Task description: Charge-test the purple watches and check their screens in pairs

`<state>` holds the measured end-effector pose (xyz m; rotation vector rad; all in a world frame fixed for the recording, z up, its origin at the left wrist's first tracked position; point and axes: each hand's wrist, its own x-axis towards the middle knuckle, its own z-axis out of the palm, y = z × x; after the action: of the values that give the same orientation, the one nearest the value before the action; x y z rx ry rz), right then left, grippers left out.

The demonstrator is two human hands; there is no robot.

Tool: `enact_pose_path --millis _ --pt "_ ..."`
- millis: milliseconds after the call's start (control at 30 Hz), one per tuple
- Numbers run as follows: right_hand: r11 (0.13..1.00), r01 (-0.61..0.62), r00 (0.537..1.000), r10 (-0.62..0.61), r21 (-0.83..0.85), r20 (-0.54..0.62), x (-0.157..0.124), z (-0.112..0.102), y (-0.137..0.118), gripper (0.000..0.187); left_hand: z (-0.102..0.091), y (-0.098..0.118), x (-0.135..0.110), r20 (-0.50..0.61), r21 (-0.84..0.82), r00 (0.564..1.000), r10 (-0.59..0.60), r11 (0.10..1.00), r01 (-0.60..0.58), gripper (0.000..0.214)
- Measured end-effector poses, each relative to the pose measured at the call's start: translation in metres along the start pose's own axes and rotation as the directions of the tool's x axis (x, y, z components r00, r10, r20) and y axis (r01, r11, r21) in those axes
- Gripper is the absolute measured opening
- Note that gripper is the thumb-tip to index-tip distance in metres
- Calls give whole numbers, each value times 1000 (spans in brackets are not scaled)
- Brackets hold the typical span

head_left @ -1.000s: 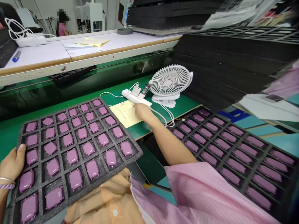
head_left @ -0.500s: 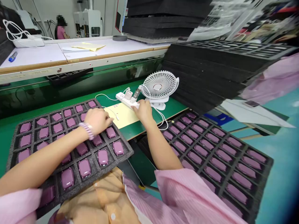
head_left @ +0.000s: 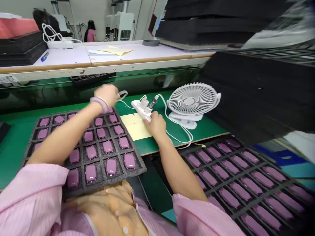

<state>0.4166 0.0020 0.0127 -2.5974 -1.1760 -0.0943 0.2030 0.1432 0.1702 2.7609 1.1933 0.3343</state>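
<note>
My left hand [head_left: 107,94] is closed above the far edge of a dark foam tray [head_left: 133,170]. A white cable [head_left: 123,94] loops out from its fingers. My right hand [head_left: 157,125] is closed on the near end of a white power strip [head_left: 136,105], with its fingertips partly hidden. A white plug adapter [head_left: 144,103] and a dark, see-through plug [head_left: 153,102] sit in the strip. Beneath the strip lies a yellow sheet [head_left: 135,126]. The tray's compartments hold several purple watch-shaped cases [head_left: 111,166], some of them behind my left forearm.
Right of the strip, a white fan [head_left: 193,100] stands on the green bench with its cord coiled alongside. A second tray of purple cases [head_left: 231,196] lies lower right. Stacked black trays [head_left: 251,95] rise behind it. A shelf [head_left: 78,52] crosses the back; a person [head_left: 91,34] sits far off.
My left hand has lifted from over the tray and moved away from me, drawing the white cable up off the yellow sheet. My right hand stays at the strip. The view has turned left.
</note>
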Motion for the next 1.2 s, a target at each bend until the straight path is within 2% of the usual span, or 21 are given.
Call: enact_pose_path --millis 33,67,100,133,200,233,300,367,467,533,600,733,833,900,1033,1200 --pt "1000 8 1000 -8 7 -1 -1 1 -1 34 -21 -33 0 -134 47 991 -11 999 17 52" --pt "1000 19 1000 -19 16 -11 -1 2 -1 34 -39 -68 -5 -214 125 977 -8 991 36 76" --pt "999 31 999 -30 23 -30 -2 3 -2 34 -55 -105 -13 -263 213 964 -42 972 101 94" --pt "998 46 998 -44 31 -55 -2 4 -2 34 -66 -141 -27 -292 272 951 -100 945 183 97" --pt "996 79 992 -75 36 -97 -2 6 -7 36 -76 -201 -63 -301 303 927 -222 900 314 100" --pt "995 91 991 -88 28 -96 -1 7 -12 37 -74 -223 -82 -273 280 927 -256 901 331 94" --pt "994 111 993 -111 -8 -38 -1 8 -25 40 -62 -253 -118 -202 227 925 -322 903 364 51" --pt "992 115 992 -113 -43 55 -3 8 -38 42 -41 -268 -143 -114 186 921 -374 902 389 25" --pt "993 109 987 -103 -45 121 -9 8 -41 41 -11 -281 -161 -26 164 926 -376 912 375 20" --pt "985 173 984 -173 -2 48 -14 8 -34 35 2 -290 -164 2 156 939 -344 928 340 22" --pt "957 288 957 -285 41 -55 -18 7 -28 28 9 -298 -164 19 144 954 -299 945 293 25" --pt "860 476 879 -457 184 -139 -12 5 -42 28 13 -311 -163 60 128 979 -196 974 187 31" --pt "727 597 800 -572 339 -183 10 11 -67 24 15 -324 -162 79 161 991 -110 982 96 36" --pt "679 615 778 -606 401 -167 31 17 -80 23 15 -333 -160 97 164 993 -73 985 56 40" --pt "656 590 760 -649 471 -48 67 31 -95 21 13 -341 -153 118 193 990 -73 980 50 46" --pt "567 680 655 -754 465 -38 96 40 -100 23 4 -327 -143 180 249 982 -59 968 13 46"
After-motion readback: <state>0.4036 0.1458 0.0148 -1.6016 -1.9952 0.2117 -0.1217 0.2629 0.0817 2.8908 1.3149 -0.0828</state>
